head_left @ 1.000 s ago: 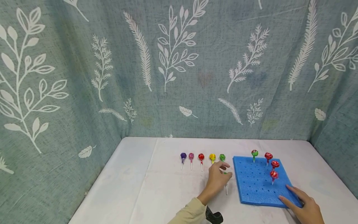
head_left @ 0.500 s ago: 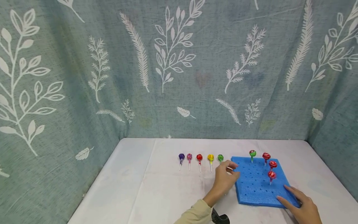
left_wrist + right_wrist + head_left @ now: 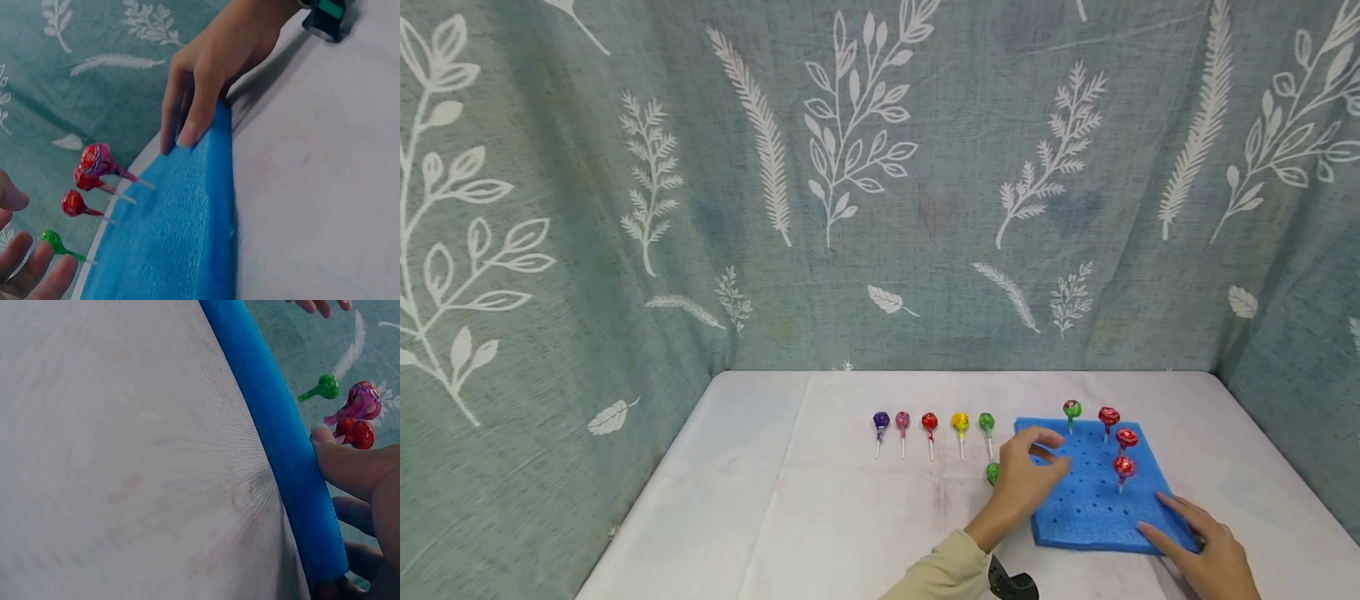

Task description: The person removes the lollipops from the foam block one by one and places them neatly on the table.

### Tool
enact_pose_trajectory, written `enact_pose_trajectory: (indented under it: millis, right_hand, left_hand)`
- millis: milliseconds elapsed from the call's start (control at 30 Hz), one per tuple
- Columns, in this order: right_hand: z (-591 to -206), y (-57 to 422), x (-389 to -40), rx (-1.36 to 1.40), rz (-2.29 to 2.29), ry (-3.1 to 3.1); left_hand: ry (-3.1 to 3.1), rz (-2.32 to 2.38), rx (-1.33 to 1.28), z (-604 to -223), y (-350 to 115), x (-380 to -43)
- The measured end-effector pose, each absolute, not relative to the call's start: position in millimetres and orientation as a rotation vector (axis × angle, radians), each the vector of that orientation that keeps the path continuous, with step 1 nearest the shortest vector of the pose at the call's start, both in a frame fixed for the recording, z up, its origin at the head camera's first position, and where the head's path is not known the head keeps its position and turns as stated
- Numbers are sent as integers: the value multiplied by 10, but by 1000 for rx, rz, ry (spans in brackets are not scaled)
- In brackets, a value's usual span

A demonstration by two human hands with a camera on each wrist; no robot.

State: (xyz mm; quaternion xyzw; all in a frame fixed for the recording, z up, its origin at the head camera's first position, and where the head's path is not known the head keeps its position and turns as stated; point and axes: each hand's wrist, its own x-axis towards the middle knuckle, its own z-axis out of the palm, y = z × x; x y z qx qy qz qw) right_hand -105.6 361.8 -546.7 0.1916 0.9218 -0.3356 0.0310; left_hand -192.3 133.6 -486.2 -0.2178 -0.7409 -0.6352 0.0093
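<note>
My left hand point(image 3: 1021, 482) hovers over the left part of the blue foam board point(image 3: 1078, 525). Its thumb and fingers point(image 3: 28, 265) are parted, and nothing shows between them. Partly hidden behind that hand, a green lollipop point(image 3: 993, 473) lies on the table. My right hand point(image 3: 1213, 552) holds the board's near right corner, thumb point(image 3: 340, 456) at the front edge and fingers by the right side. Standing upright in the board are a green lollipop point(image 3: 1072, 409) at the back and red ones, the nearest a red lollipop point(image 3: 1123, 467).
Left of the board, a row of lollipops lies on the white table point(image 3: 842, 517): purple point(image 3: 881, 421), pink point(image 3: 902, 421), red point(image 3: 929, 422), yellow point(image 3: 959, 422) and green point(image 3: 987, 422). Small holes dot the board. A leaf-patterned curtain point(image 3: 760, 283) surrounds the table.
My left hand has moved right, from above the loose green lollipop to over the board, and that lollipop now shows at its left. The right hand keeps its place on the corner.
</note>
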Motion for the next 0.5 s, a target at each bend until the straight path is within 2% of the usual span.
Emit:
enact_pose_trajectory:
  millis: [500]
  right_hand:
    - [-5398, 3578, -1027, 603, -1020, 2850]
  left_hand:
    - [-2257, -1970, -807, -4831, 1644, -1864]
